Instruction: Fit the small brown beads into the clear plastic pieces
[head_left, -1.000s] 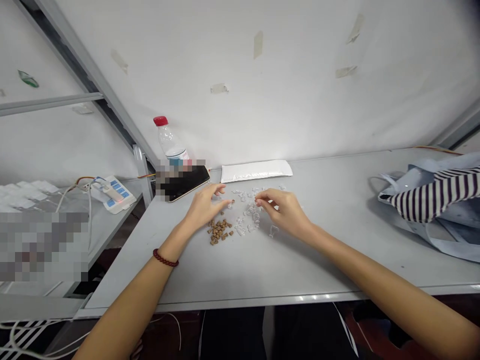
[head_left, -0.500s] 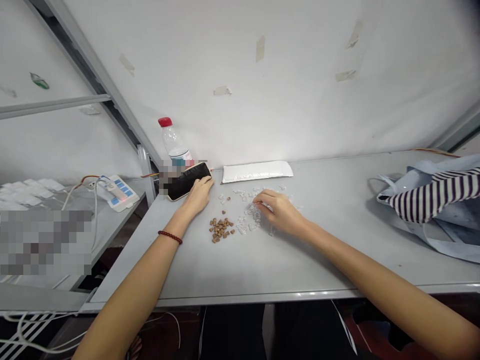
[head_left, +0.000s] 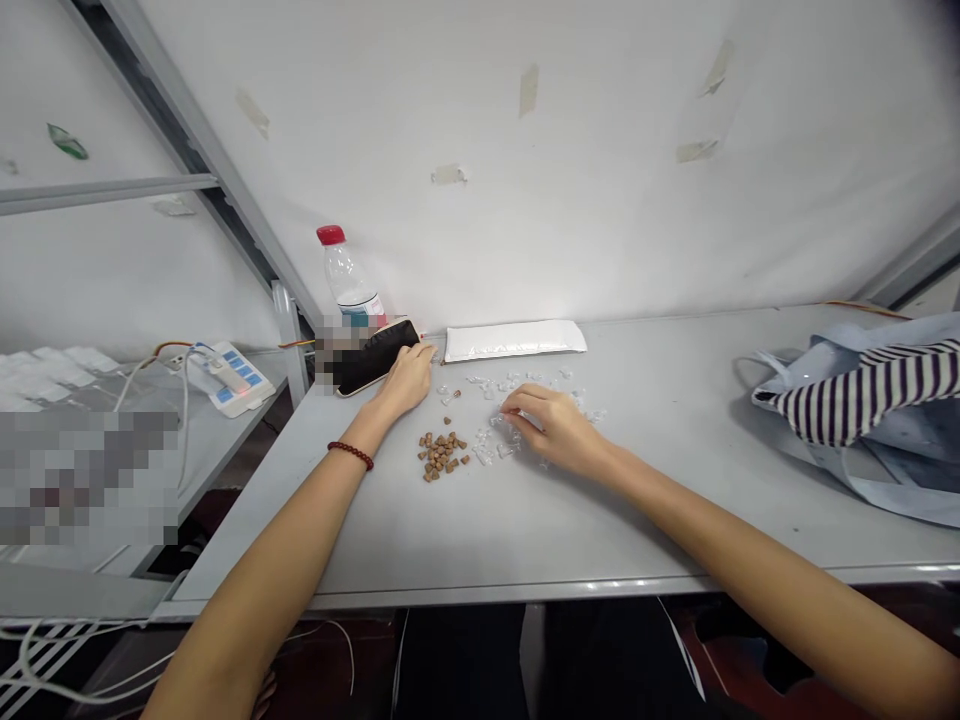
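Beside the black pouch [head_left: 377, 358], my left hand [head_left: 409, 376] rests near the pouch's right end, fingers partly bent and close together; what they hold, if anything, is hidden. My right hand [head_left: 546, 425] is over the scattered clear plastic pieces [head_left: 487, 445], thumb and forefinger pinched at its left side; anything between the tips is too small to make out. A loose pile of small brown pieces [head_left: 441, 455] lies between the hands, nearer the front edge. One brown piece [head_left: 448, 421] sits just above the pile.
A white flat packet [head_left: 514, 341] lies along the wall. A red-capped bottle [head_left: 350, 280] stands behind the pouch. At the right is a pale bag with striped cloth [head_left: 840, 405]. A power strip [head_left: 240, 380] and cables are on the lower surface at the left.
My left hand has moved slightly right, further off the pouch. My right hand has shifted a little left over the clear pieces, fingertips still together.
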